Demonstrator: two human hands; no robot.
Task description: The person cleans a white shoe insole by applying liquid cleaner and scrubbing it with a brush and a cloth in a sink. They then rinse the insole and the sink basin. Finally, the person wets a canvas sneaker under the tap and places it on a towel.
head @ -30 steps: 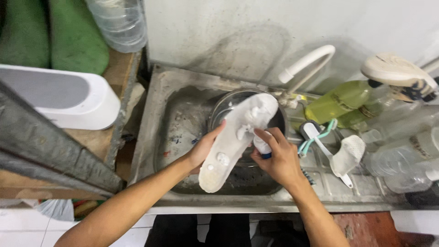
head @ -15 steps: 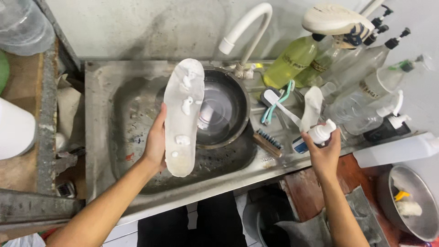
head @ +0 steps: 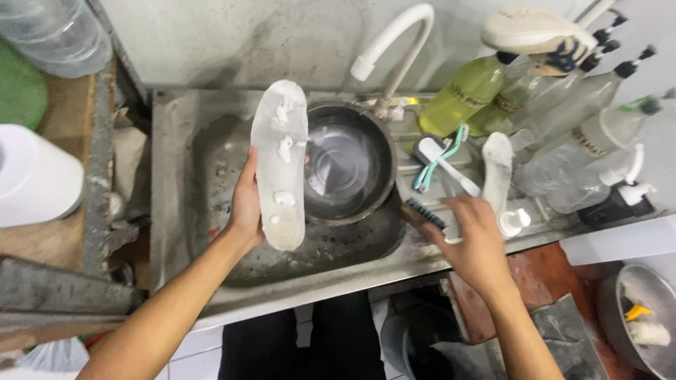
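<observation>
My right hand point(head: 473, 236), fingers spread and holding nothing, hovers over the scrub brush point(head: 424, 213) on the sink ledge point(head: 366, 271); it has set down the foam pump bottle point(head: 512, 222). My left hand point(head: 246, 204) clasps the insole point(head: 281, 169) over the sink: light, flexible, foam-slick; grip its edges mid-length.

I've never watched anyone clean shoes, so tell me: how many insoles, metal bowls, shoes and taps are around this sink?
Insoles: 2 (held insole in the left hand; spare insole right of the sink)
Metal bowls: 2 (sink bowl; corner bowl at lower right)
Shoes: 1 (white shoe on the bottles)
Taps: 1 (white tap)
Total: 6
</observation>
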